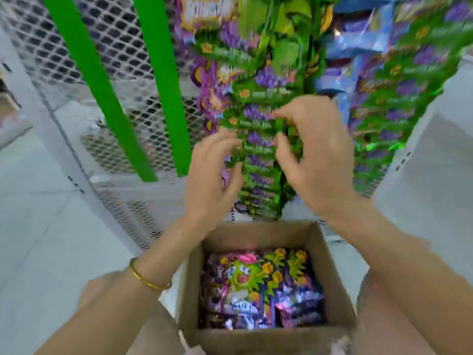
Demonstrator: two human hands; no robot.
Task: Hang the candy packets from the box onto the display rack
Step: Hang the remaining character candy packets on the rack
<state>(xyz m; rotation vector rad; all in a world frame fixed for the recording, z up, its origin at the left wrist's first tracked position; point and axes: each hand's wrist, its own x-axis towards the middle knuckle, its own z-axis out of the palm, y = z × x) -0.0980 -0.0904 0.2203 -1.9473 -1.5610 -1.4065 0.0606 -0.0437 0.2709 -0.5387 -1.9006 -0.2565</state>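
**Fig.: Hanging step in progress at the rack, box waiting below**

Step in hand: both hands are working at the hanging column of candy packets (258, 139) on the display rack (115, 80), approx. mid-height of the column. The right hand (314, 155) is pinching thumb and forefinger together on the top edge of a green packet; remaining fingers are curling loosely. The left hand (215, 175) is half open, fingers spreading against the left edge of the same column, apparently steadying it; whether it is actually gripping a packet cannot be told, as the picture is motion-blurred. Judged stage: a packet is being threaded onto, or squared up on, its hook. The hook itself is not visible.

Next move, est.: the hole in the packet's header needs lining up w/ the hook and sliding fully on, then both hands letting go and one dropping to the box for another packet.

Containers: a cardboard box (330, 267) is sitting open directly below the hands, near the person's lap, flaps out of the way. It is holding many more packets (245, 280), purple and green w/ a cartoon face, standing on edge and packed approx. wall to wall. Judged progress: plenty of stock is remaining.

Neighbouring columns on the rack are carrying green, purple and blue packets.
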